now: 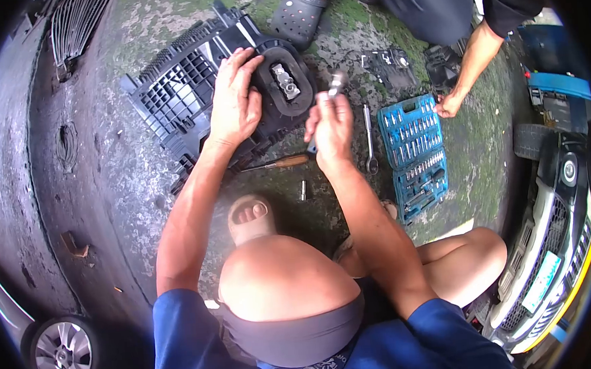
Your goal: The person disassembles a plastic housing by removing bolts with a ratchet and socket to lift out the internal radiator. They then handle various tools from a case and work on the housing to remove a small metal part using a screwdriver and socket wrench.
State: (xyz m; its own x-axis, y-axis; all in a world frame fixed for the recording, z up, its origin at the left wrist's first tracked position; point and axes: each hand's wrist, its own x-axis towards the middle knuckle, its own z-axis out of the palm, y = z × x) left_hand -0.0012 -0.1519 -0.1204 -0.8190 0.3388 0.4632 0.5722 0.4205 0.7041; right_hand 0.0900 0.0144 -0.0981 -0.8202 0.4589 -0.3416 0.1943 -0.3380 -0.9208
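My left hand [235,100] rests on a black plastic housing [195,89] with a grid of ribs, its fingers spread near an oval foam-rimmed opening [289,82] that shows metal fittings inside. To the right of the housing, my right hand [332,125] is wrapped round a ratchet tool [336,82], whose metal head sticks up past the fingers, slightly blurred. A dark handle end shows below the palm. On the ground under the housing lies a screwdriver [287,161] with an orange-brown handle.
A blue socket case [415,150] lies open at right, with a co-worker's hand [447,105] at its upper edge. A wrench [370,139] and a small socket [303,190] lie on the mossy concrete. A grey clog [297,16] stands behind the housing; a car front [549,236] is far right.
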